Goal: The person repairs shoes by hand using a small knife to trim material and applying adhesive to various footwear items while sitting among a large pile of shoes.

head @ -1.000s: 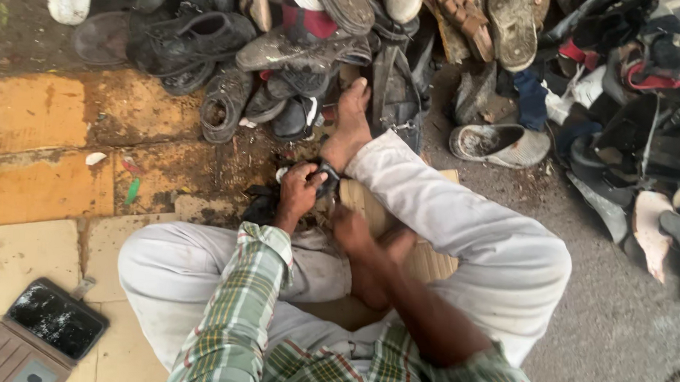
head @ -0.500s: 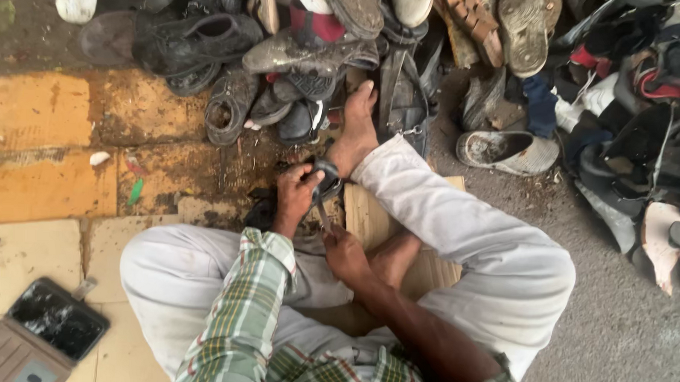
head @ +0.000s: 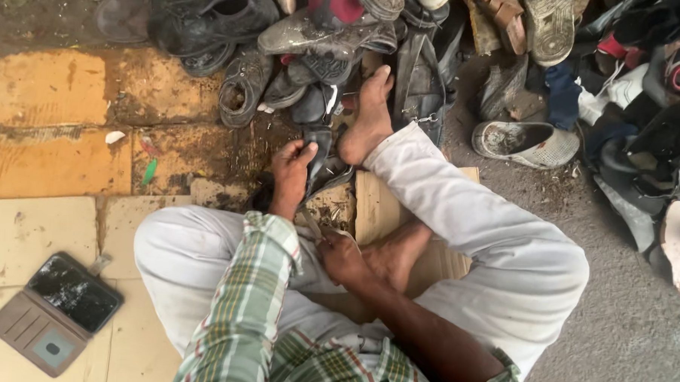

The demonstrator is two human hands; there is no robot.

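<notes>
Black shoe (head: 318, 156) gripped by left hand (head: 292, 167), right hand (head: 341, 255) fisted

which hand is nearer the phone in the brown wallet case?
Left. The left hand grips the dark shoe, up and right of the phone. The right hand sits further right, between the knees, so it is farther off.

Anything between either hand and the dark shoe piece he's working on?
Nothing visible. The left hand already grips the dark shoe piece, pinned beside the bare foot. The right hand sits lower, holding a thin tool angled toward it; its tip is too small to tell contact.
</notes>
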